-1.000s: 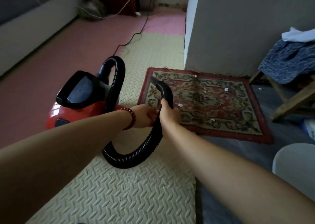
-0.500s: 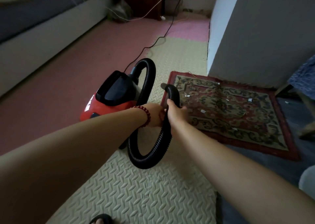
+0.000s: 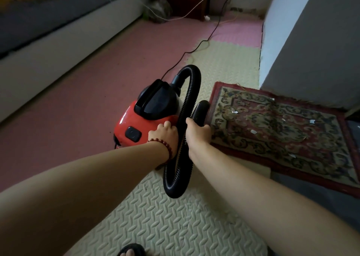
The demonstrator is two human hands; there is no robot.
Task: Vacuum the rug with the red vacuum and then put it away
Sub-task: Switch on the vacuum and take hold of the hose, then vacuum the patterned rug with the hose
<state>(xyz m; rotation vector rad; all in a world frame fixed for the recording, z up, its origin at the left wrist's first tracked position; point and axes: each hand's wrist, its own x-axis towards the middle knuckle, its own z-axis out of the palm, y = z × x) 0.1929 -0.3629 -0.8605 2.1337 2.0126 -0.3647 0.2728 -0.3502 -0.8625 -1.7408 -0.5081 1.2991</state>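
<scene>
1. The red vacuum (image 3: 134, 125) is set on the floor at the edge of the cream foam mat (image 3: 165, 226), just left of the patterned rug (image 3: 276, 139).
2. Its black corrugated hose (image 3: 192, 88) is looped upright, its open end brought to the rug's left border.
3. The hose is gripped near that end by the right hand (image 3: 198, 137), fingers wrapped round it.
4. The left hand (image 3: 165, 134), fingers curled, is laid against the vacuum's red body beside the hose; whether anything is gripped cannot be told.
5. White scraps (image 3: 253, 132) are scattered on the rug.
</scene>
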